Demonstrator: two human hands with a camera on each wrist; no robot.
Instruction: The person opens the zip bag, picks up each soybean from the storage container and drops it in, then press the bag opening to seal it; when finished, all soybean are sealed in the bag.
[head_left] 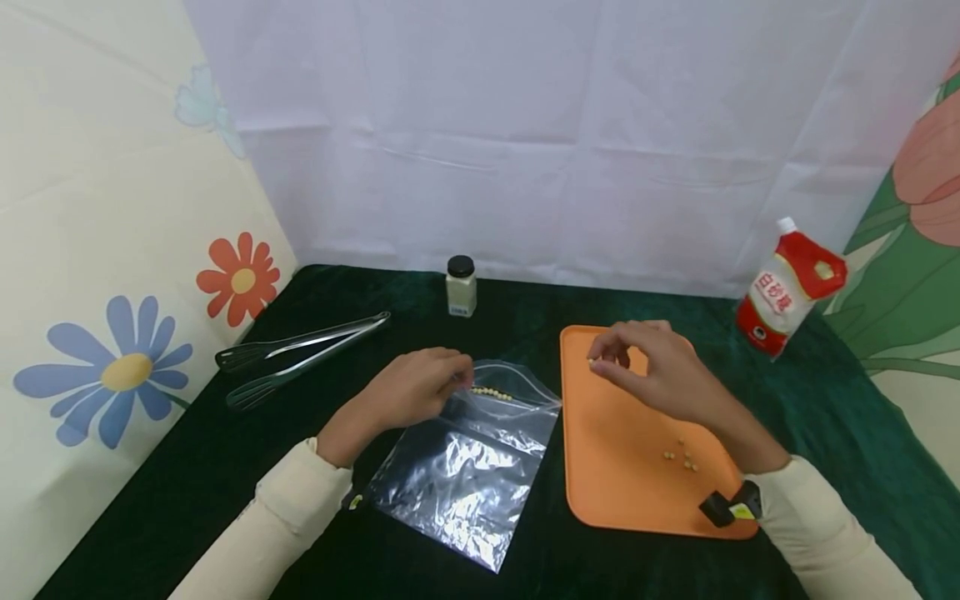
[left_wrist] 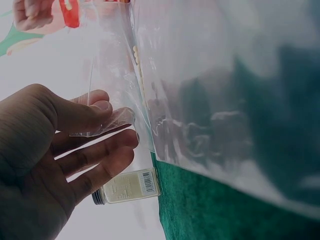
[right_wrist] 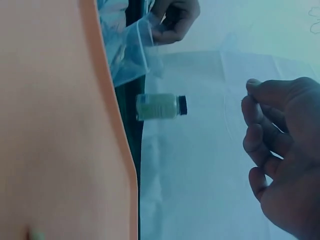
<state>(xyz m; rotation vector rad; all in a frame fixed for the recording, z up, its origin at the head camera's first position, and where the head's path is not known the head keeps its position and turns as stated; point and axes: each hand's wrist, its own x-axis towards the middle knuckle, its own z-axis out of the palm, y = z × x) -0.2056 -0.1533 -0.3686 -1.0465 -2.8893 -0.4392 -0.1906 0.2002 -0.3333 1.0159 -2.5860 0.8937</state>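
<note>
Clear plastic bag (head_left: 472, 475), lying beside the orange tray (head_left: 615, 475): likely light, limp and slippery; my left hand (head_left: 420, 387) pinches it at the mouth, the proper hold; above the tray, my right hand (head_left: 660, 371) pinches a pale pellet (head_left: 592, 362), probably hard, prone to rolling; grip squarely

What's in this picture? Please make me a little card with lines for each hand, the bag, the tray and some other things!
Left hand: pinches an edge of the clear bag
Right hand: pinches a tiny pale piece above the orange tray
Bag: left of the tray, a row of yellow pieces near its mouth
Tray: loose yellow pieces on it
Back: black-lidded jar, upright; red pouch at right
Left: tongs
Underneath: dark green cloth
</note>
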